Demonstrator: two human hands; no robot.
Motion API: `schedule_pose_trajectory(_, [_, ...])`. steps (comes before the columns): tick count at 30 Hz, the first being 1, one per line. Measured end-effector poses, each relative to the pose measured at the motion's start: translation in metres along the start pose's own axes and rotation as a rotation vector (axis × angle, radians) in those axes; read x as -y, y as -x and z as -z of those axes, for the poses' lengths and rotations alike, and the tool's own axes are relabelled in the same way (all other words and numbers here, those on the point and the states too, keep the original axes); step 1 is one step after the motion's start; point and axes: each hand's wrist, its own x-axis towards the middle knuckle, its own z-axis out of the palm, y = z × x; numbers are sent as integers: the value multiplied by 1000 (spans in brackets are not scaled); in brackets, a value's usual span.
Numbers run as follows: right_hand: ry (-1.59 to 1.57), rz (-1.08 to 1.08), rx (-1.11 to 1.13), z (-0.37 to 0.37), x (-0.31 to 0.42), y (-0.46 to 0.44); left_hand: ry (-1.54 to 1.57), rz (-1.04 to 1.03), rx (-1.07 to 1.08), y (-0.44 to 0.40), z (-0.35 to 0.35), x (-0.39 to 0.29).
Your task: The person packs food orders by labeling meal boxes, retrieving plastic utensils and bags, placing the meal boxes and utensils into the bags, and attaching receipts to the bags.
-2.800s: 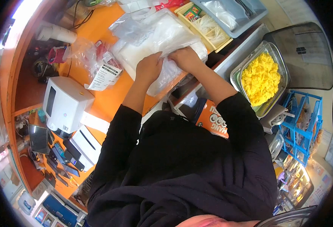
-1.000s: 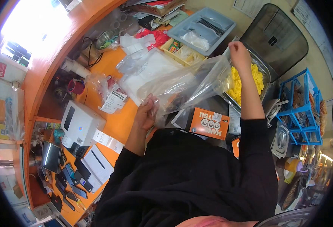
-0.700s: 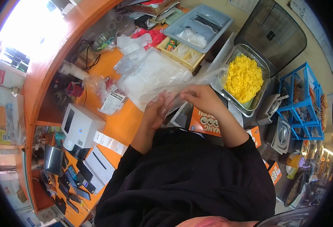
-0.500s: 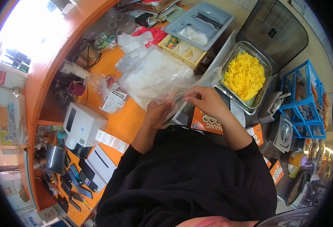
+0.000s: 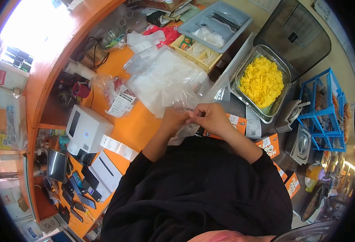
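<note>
A single head-worn camera looks forward and down over the orange counter (image 5: 134,128) from close above.

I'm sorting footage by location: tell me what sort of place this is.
Probably a takeaway food counter, judging by the yellow food, the printer and the plastic bags.

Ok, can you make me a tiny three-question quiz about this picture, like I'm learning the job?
1. What are the left hand and the right hand both holding?
2. The yellow food sits in: A) an orange box, B) a clear tray, C) a blue rack.
3. True or false: the right hand is touching the yellow food.

Key: 1. A clear plastic bag. 2. B. 3. False.
</note>
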Motion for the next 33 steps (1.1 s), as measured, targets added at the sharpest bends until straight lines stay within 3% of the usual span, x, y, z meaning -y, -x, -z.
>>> schedule_pose_trajectory(2, [301, 134, -259, 14, -1, 4, -787, -538, -76, -3, 16, -3])
schedule_pose_trajectory(4, [461, 166, -523, 50, 4, 7, -968, -396, -311, -3, 44, -17])
schedule_pose_trajectory(5, [469, 126, -656, 74, 6, 11, -724, 7, -487, 2, 63, -25])
schedule_pose_trajectory(7, [382, 15, -705, 113, 4, 25, -363, -318, -656, 10, 98, -26])
schedule_pose_trajectory(10, [220, 288, -653, 90, 2, 18, -835, -751, -678, 1, 98, -20])
schedule_pose_trajectory(11, [372, 352, -512, 89, -11, 11, -823, -568, -607, 1, 89, -13])
schedule_pose_trajectory(13, [305, -39, -387, 53, -8, 4, -780, -221, -456, -9, 57, 0])
schedule_pose_trajectory(15, [505, 54, -458, 34, -35, -2, -762, -317, -431, -17, 41, 30])
schedule_pose_trajectory(18, [558, 319, -525, 50, -60, -6, -958, -306, -661, -20, 63, 48])
schedule_pose_trajectory(20, [575, 102, -615, 81, -51, -1, -911, -315, -716, -14, 94, 41])
schedule_pose_trajectory(22, [660, 161, -657, 92, -63, 4, -850, -365, -782, -4, 105, 33])
schedule_pose_trajectory(24, [327, 237, -789, 93, -57, -6, -775, -457, -852, -4, 100, 24])
schedule_pose_trajectory(25, [578, 235, -882, 92, -30, -10, -723, -641, -887, -9, 105, 18])
schedule_pose_trajectory(28, [499, 382, -647, 90, -22, -26, -481, -684, -833, -25, 96, 18])
schedule_pose_trajectory(29, [558, 347, -610, 79, -25, -26, -413, -589, -696, -23, 92, 23])
schedule_pose_trajectory(30, [609, 312, -567, 68, -31, -27, -514, -554, -686, -22, 87, 28])
schedule_pose_trajectory(33, [536, 536, -587, 65, -40, -34, -610, -576, -752, -30, 104, 50])
